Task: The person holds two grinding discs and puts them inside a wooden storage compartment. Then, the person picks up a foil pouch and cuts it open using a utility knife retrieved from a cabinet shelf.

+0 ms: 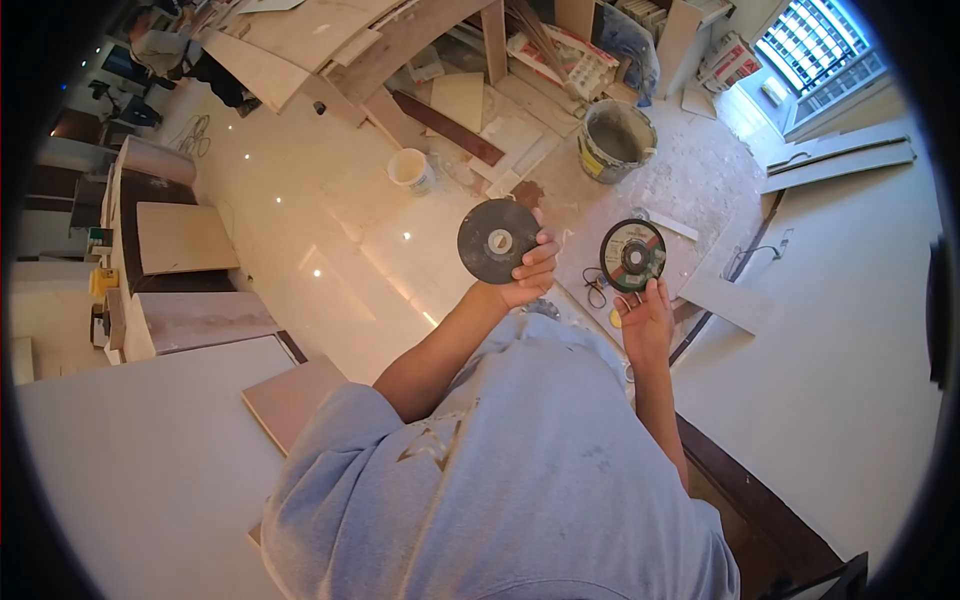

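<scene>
My left hand (pixel 530 272) is closed on the edge of a plain black grinding disc (pixel 480 240) with a metal-ringed centre hole. Its fingers wrap the right side of the disc, and its dark face is turned up to me. My right hand (pixel 648 318) grips a second grinding disc (pixel 647 262), which has a printed label in green, dark and red, by its lower rim. Both discs are held up in front of my chest, a short gap apart, touching nothing else that I can see.
Beyond the discs, a large mortar bucket (pixel 592 165) and a small white bucket (pixel 409 170) stand on the floor. A wooden workbench (pixel 375 45) with boards and bags is at the back. Boards (pixel 187 238) lie at left; another person (pixel 205 65) is far left.
</scene>
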Demonstrator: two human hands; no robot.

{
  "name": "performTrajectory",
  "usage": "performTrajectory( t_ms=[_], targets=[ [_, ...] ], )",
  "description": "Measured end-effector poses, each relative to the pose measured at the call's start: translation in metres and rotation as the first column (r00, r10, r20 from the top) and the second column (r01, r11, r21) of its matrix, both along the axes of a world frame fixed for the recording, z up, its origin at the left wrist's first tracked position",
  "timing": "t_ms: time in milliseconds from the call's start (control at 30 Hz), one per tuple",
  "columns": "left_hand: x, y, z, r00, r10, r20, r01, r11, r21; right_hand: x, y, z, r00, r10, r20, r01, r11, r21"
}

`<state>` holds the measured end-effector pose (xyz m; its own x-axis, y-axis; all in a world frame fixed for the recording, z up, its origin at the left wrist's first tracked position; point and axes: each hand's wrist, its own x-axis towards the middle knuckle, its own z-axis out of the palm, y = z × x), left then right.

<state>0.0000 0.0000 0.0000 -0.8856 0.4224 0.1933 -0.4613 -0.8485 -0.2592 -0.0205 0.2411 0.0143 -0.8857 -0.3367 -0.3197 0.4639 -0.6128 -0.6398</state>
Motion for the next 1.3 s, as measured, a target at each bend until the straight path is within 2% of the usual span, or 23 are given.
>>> performTrajectory(
  t_ms=[267,367,467,533,633,733,933,1133,1300],
  targets=[
    [-0.002,-0.002,0.001,1.0,-0.01,-0.014,0.01,1.0,-0.016,-0.002,-0.005,0.007,0.999,-0.042,0.018,0.042,0.999,0.012],
    [-0.001,-0.001,0.009,1.0,0.004,0.024,-0.002,0.997,-0.071,-0.001,-0.005,0.005,0.999,-0.048,0.016,0.048,0.999,0.01],
    [0.004,-0.009,-0.015,0.947,0.241,0.211,-0.106,0.857,-0.504,-0.001,-0.01,0.002,0.996,-0.079,0.037,0.077,0.995,0.065],
    [-0.002,-0.029,-0.045,0.988,0.146,0.05,-0.095,0.83,-0.55,0.0,-0.009,-0.011,0.999,-0.053,-0.002,0.053,0.998,0.036],
    [-0.002,-0.006,-0.002,0.825,0.498,0.265,-0.014,0.488,-0.873,0.003,-0.011,-0.005,0.998,-0.056,-0.024,0.057,0.998,0.025],
    [0.001,-0.008,-0.006,0.877,0.425,0.223,0.006,0.456,-0.89,0.003,-0.007,-0.004,0.998,-0.054,-0.041,0.056,0.997,0.059],
    [-0.007,-0.002,-0.012,0.909,0.402,0.108,-0.069,0.403,-0.913,0.002,-0.005,0.004,0.996,-0.046,-0.071,0.057,0.986,0.159],
    [-0.002,-0.004,-0.008,0.925,0.377,0.056,-0.122,0.433,-0.893,0.008,-0.006,0.01,0.996,-0.066,-0.068,0.079,0.974,0.21],
    [-0.004,-0.007,0.008,0.921,0.382,0.077,-0.12,0.467,-0.876,0.007,-0.007,0.006,0.996,-0.054,-0.07,0.066,0.983,0.169]
  ],
)
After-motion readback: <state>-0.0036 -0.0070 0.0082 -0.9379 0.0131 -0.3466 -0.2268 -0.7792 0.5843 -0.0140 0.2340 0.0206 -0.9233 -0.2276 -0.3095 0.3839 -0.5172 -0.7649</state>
